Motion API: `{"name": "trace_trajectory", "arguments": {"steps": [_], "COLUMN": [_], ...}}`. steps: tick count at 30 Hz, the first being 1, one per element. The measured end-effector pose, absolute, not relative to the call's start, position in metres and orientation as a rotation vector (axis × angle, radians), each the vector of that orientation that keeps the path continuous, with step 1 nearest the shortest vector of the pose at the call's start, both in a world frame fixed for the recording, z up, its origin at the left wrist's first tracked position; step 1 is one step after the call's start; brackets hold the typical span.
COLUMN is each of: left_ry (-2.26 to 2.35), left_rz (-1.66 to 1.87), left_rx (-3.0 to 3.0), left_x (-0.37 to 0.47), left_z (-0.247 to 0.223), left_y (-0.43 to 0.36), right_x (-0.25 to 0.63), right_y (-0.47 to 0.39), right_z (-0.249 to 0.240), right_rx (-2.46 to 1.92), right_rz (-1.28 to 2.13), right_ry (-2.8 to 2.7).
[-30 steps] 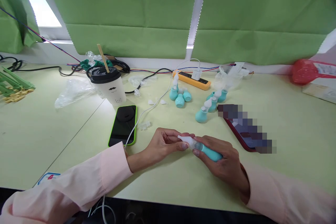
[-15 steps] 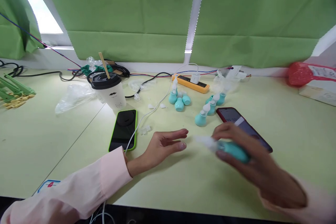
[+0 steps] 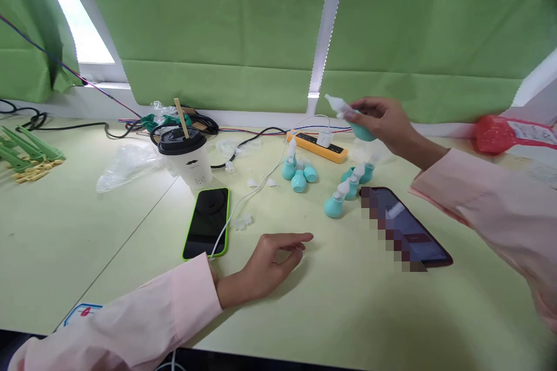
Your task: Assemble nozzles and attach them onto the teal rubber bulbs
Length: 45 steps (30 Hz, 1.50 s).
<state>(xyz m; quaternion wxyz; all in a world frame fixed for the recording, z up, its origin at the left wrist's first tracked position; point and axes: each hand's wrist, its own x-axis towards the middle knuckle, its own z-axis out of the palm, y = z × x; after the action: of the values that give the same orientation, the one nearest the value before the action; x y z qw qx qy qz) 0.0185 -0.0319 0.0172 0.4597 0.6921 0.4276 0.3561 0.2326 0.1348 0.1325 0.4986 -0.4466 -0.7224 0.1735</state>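
My right hand (image 3: pixel 380 119) is raised over the back of the table, closed on a teal bulb syringe (image 3: pixel 362 131) whose white nozzle points up and left. My left hand (image 3: pixel 265 266) rests near the table's front middle, thumb and fingers a little apart with nothing between them. Beyond it stands a group of teal bulbs (image 3: pixel 298 181), one with a white nozzle upright. To their right, a teal bulb syringe (image 3: pixel 334 206) leads a short row of others. Small clear plastic pieces (image 3: pixel 242 222) and two white tips (image 3: pixel 252 183) lie left of the bulbs.
A green-cased phone (image 3: pixel 205 223) lies at left, a white cable (image 3: pixel 237 197) crossing it. Behind stands a lidded paper cup (image 3: pixel 194 168) with a stirrer. A dark red phone (image 3: pixel 413 226) is at right. An orange power strip (image 3: pixel 319 146) and plastic bags (image 3: pixel 126 165) sit farther back.
My right hand has lifted the bulb syringe up and away from the front of the table toward the back. My left hand stays in about the same place, its thumb and fingers somewhat closer together.
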Motion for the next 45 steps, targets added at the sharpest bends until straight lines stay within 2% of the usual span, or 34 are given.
{"name": "trace_trajectory", "arguments": {"steps": [11,16,24,28,33,38,42,45], "left_ry": [1.056,1.023,0.954,1.317,1.679,1.554,1.472,1.402], "left_rz": [0.874,0.841,0.781,0.525,0.057,-0.294,-0.263,-0.070], "left_rx": [1.793,1.941,2.651,3.055,2.925,2.832,2.861,2.745], "left_x": [0.016,0.016,0.013,0.005,-0.014,-0.034,-0.047,-0.051], "left_z": [0.015,0.015,0.012,0.025,0.050,0.054,0.047,0.047], "left_y": [-0.032,-0.032,-0.030,-0.016,0.005,0.009,0.015,0.023], "right_x": [0.232,0.232,0.235,0.237,0.239,0.232,0.216,0.203], "right_y": [0.164,0.169,0.172,0.171,0.172,0.164,0.136,0.104], "right_z": [0.103,0.095,0.083,0.081,0.084,0.095,0.112,0.120], "right_rx": [-1.179,-1.204,-1.432,-1.512,-1.590,-1.655,-1.662,-1.427], "right_rz": [0.169,0.235,0.467,0.466,0.286,0.075,-0.229,-0.353], "right_ry": [-2.103,-2.118,-2.297,-2.383,-2.440,-2.426,-2.259,-2.131]}}
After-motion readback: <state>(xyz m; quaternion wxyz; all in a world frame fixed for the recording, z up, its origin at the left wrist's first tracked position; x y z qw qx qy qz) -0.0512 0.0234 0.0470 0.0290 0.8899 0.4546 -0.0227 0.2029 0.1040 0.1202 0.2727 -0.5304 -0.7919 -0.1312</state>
